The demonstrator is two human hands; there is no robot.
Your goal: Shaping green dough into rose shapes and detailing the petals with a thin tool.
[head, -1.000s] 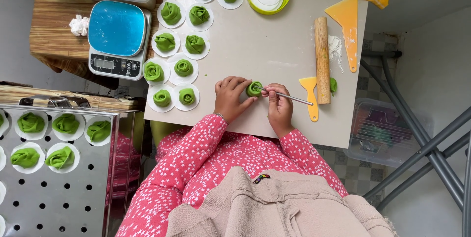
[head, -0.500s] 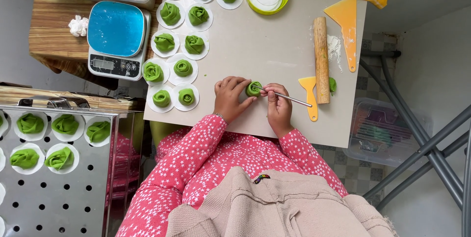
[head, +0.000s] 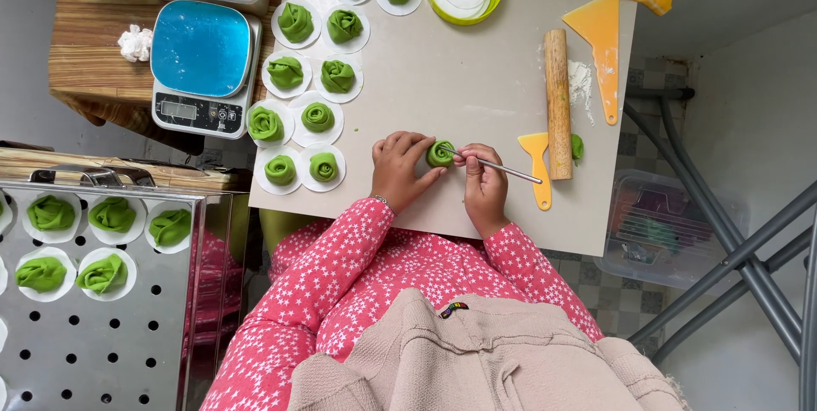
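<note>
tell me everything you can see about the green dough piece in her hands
The green dough piece is small, rolled into a rose-like spiral, soft and matte. It rests on the pale tabletop, cupped by the left hand. The right hand holds a thin metal stick whose tip touches it.

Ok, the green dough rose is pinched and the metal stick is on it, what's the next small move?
Probably tease the petal edge outward with the metal stick: its tip sits on the green dough rose, the left hand steadies it, the right hand holds the stick.
</note>
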